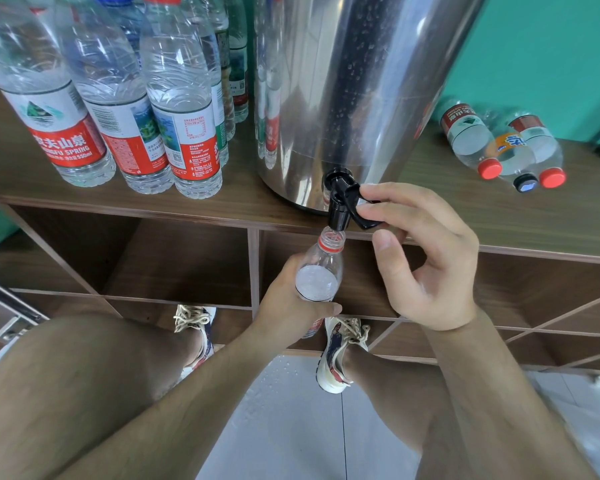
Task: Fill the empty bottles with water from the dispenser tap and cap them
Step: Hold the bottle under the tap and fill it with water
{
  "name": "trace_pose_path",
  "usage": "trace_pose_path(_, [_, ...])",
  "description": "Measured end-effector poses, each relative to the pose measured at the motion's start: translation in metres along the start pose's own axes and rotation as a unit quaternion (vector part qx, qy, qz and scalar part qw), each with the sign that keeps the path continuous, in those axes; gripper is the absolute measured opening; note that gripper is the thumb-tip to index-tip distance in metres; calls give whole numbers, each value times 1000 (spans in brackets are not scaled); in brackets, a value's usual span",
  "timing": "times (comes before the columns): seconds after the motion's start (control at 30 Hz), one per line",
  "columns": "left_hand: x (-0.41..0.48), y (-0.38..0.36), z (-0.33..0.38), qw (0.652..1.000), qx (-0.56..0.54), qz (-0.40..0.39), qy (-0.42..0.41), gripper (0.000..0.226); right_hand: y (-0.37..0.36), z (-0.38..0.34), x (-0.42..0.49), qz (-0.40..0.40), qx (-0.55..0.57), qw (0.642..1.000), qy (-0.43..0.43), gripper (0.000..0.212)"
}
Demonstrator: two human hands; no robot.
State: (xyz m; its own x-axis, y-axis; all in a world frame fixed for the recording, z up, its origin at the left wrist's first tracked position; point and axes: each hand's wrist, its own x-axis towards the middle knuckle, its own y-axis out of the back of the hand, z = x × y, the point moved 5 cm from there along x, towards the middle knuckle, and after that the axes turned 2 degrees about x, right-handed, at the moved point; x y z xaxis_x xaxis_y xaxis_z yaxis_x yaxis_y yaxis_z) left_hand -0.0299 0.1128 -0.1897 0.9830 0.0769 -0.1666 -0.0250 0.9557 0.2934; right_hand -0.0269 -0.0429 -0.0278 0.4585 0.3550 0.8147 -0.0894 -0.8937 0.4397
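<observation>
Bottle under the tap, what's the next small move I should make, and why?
Probably ease the right hand off the lever to shut the tap. The water in the bottle, gripped by the left hand, already looks up at its shoulder, with only the narrow neck left below the spout, so it would likely overflow soon.

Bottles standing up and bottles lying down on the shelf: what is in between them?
The steel water dispenser stands between the upright bottles and the lying bottles, its black tap facing forward. The head view shows it.
</observation>
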Motion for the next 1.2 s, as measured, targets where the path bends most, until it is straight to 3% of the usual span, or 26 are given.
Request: trace_pose_path(1.2, [1, -2, 0, 1000, 10, -4, 7, 83, 1, -1, 1, 6, -4, 1000, -7, 23])
